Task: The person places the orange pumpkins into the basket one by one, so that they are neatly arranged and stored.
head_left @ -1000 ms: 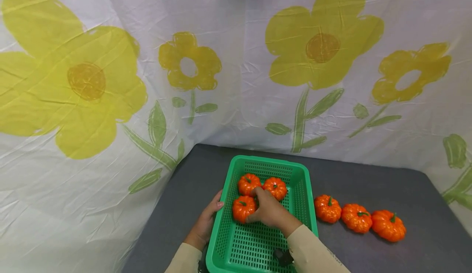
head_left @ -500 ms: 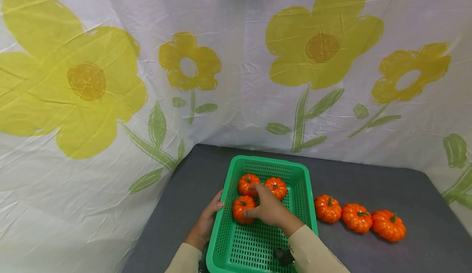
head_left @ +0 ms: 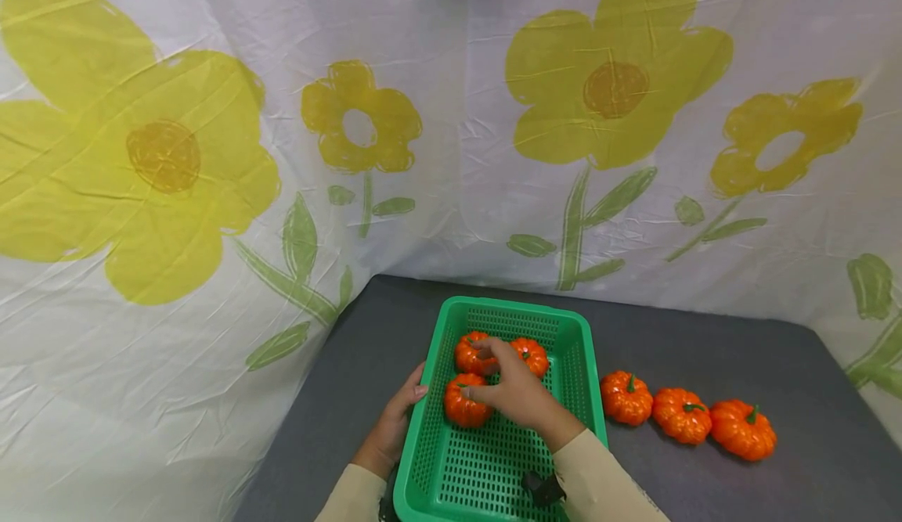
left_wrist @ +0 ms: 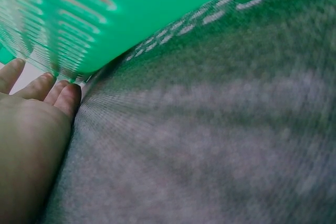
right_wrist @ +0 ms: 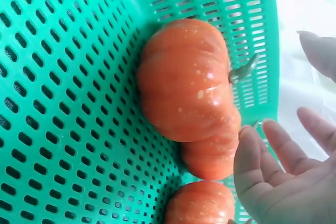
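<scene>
Three small orange pumpkins with green stems lie in a green perforated basket: a near one, a back left one and a back right one. My right hand is over the basket, fingers and thumb spread and holding nothing, beside the near pumpkin. In the right wrist view the fingers stand apart from the largest-looking pumpkin. Against the basket's left outer side rests my left hand, its fingers fairly straight along the wall in the left wrist view.
To the basket's right, a row of three more pumpkins lies on the dark grey table: left, middle and right. A white cloth with yellow flowers hangs behind and to the left.
My right hand has let go of the near pumpkin, its thumb and fingers spreading as it draws slightly up and right. The left hand and the basket stay in place.
</scene>
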The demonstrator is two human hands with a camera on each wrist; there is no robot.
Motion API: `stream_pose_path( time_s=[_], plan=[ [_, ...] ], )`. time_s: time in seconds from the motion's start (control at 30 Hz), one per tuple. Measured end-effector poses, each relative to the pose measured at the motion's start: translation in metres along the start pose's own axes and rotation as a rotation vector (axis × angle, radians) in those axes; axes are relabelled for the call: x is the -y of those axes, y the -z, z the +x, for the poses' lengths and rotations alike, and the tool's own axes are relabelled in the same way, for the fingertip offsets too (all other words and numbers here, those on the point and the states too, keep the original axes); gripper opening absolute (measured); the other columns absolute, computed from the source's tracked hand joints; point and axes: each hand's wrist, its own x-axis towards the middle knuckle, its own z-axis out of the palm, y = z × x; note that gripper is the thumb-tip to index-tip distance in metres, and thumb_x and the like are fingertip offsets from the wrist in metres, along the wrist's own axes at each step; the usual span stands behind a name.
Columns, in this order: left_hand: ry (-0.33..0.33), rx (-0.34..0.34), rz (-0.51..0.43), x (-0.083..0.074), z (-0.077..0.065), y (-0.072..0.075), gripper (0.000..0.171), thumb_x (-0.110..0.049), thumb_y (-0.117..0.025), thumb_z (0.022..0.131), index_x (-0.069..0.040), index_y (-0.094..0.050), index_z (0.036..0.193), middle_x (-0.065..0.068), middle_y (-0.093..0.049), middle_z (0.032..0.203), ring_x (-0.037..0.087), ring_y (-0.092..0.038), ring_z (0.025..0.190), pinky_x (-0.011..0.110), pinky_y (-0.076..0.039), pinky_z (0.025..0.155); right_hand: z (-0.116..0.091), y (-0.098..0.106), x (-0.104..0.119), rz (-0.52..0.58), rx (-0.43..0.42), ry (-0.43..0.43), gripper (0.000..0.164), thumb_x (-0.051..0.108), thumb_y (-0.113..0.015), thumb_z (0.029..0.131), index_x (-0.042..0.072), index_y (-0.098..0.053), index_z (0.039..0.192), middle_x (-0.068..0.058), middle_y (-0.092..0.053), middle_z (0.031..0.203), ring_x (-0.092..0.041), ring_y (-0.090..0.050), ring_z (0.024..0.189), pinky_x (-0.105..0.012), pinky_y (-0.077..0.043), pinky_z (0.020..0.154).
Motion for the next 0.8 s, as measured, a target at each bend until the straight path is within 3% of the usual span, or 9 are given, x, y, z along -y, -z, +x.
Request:
stream_pose_path(
  time_s=[0.23,0.5,0.8],
  plan=[
    [-0.004,0.002,-0.004,0.0001,-0.0002,0.0001,0.072,-0.022,-0.029,0.108,-0.017,-0.008,0.177,0.023,-0.011,0.178,0.029,-0.036,0.153,0.044,-0.037,0.12,0.0004,0.001,0.0005,0.04,-0.002,0.04,0.069,0.022,-0.083,0.099,0.001,-0.049,0.156,-0.02,-0.052,0.153,-0.041,-0.056,0.127,-0.059,-0.053,0.097],
    [-0.01,0.023,-0.012,0.0005,0.0004,0.0008,0.072,-0.021,-0.028,0.109,-0.016,-0.008,0.177,0.025,-0.011,0.177,0.029,-0.036,0.153,0.045,-0.037,0.12,-0.0012,0.0037,0.0011,0.126,0.004,0.068,0.061,0.024,-0.081,0.101,0.008,-0.052,0.153,-0.021,-0.052,0.15,-0.04,-0.059,0.122,-0.049,-0.056,0.091],
    [-0.001,0.005,0.001,-0.0002,-0.0013,0.0003,0.072,-0.022,-0.028,0.109,-0.018,-0.007,0.177,0.024,-0.011,0.177,0.03,-0.039,0.151,0.045,-0.039,0.118,-0.0042,0.0073,0.005,0.238,-0.03,0.139,0.052,0.018,-0.071,0.108,0.002,-0.051,0.153,-0.022,-0.053,0.144,-0.037,-0.06,0.114,-0.044,-0.056,0.09]
  ],
)
